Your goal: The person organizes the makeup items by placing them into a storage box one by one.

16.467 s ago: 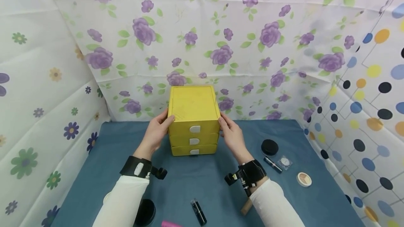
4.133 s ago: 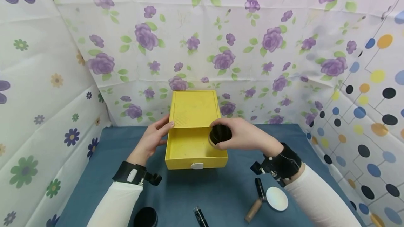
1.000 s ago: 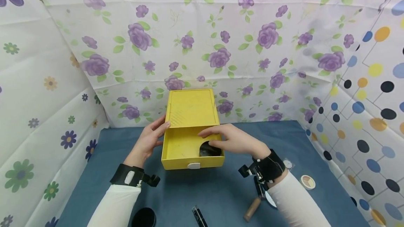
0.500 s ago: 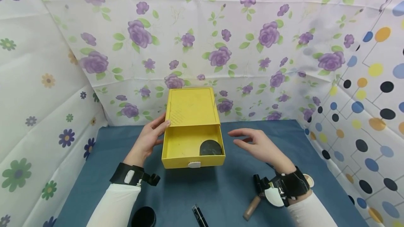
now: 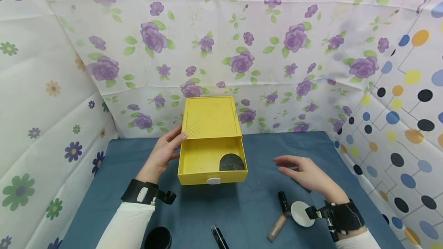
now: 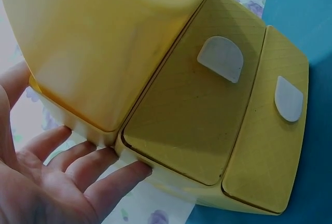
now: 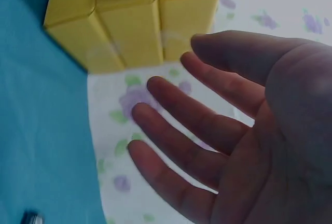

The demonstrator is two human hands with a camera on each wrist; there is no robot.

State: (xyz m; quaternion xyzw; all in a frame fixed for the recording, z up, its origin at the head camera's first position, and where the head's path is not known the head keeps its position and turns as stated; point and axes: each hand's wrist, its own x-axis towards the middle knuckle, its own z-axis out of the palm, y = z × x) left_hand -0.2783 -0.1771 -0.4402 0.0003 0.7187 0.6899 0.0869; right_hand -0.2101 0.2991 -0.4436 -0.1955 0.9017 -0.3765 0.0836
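Note:
A yellow three-drawer box (image 5: pixel 211 116) stands at the back of the blue cloth, its top drawer (image 5: pixel 199 160) pulled out. A round black compact (image 5: pixel 231 162) lies in that drawer's front right corner. My left hand (image 5: pixel 162 155) rests against the box's left side, thumb at the upper front edge. In the left wrist view, its fingertips touch the side wall, beside the two lower drawers with white handles (image 6: pixel 222 58). My right hand (image 5: pixel 306 174) holds nothing. It hovers right of the box, fingers loosely bent and spread, partly covering a dark stick (image 5: pixel 304 186) on the cloth.
Toward the front right lie a black tube (image 5: pixel 283 201), a tan stick (image 5: pixel 277 228) and a white round disc (image 5: pixel 302 213). A round black jar (image 5: pixel 157 238) and a black pen-like tube (image 5: pixel 219 236) lie near the front edge. Patterned cloth walls (image 5: pixel 263 68) enclose the back and sides.
Earlier, the top drawer was pulled out and my right hand brought the compact into it. In the last second that hand has left the compact and moved right and nearer. The left hand stays put.

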